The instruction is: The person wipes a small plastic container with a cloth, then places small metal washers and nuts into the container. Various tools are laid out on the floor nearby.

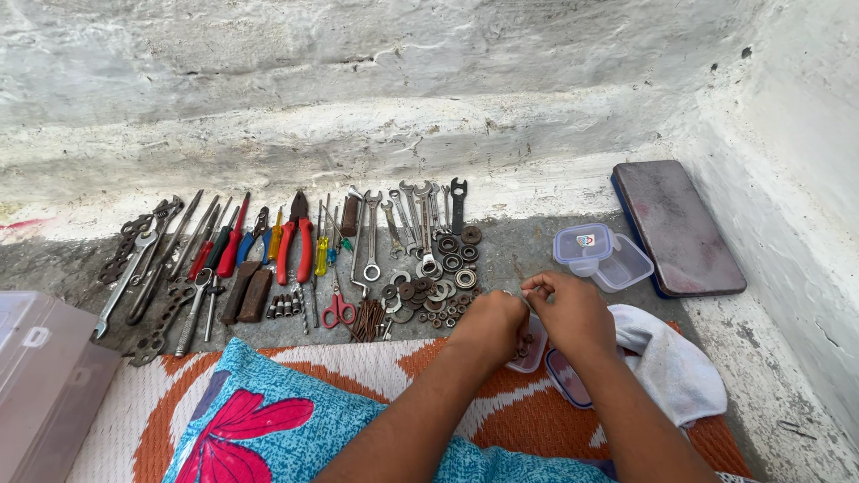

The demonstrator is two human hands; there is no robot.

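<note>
My left hand (491,326) and my right hand (570,310) meet fingertip to fingertip over a small clear plastic container (533,356) on the mat. Both pinch something tiny and metallic between the fingers; I cannot tell what it is. The container holds a few small dark metal parts and is partly hidden by my left hand. Its lid (566,379) lies beside it under my right wrist. Just left of my hands lie bearings, washers and nuts (440,286) spread on the concrete floor.
Wrenches (413,218), pliers (296,240), screwdrivers, scissors (338,309) and nails (366,319) lie in a row along the wall. Two clear tubs (601,257), a flat dark case (676,225), a white cloth (673,362), a grey bin (40,385) and a floral cushion (268,420) surround me.
</note>
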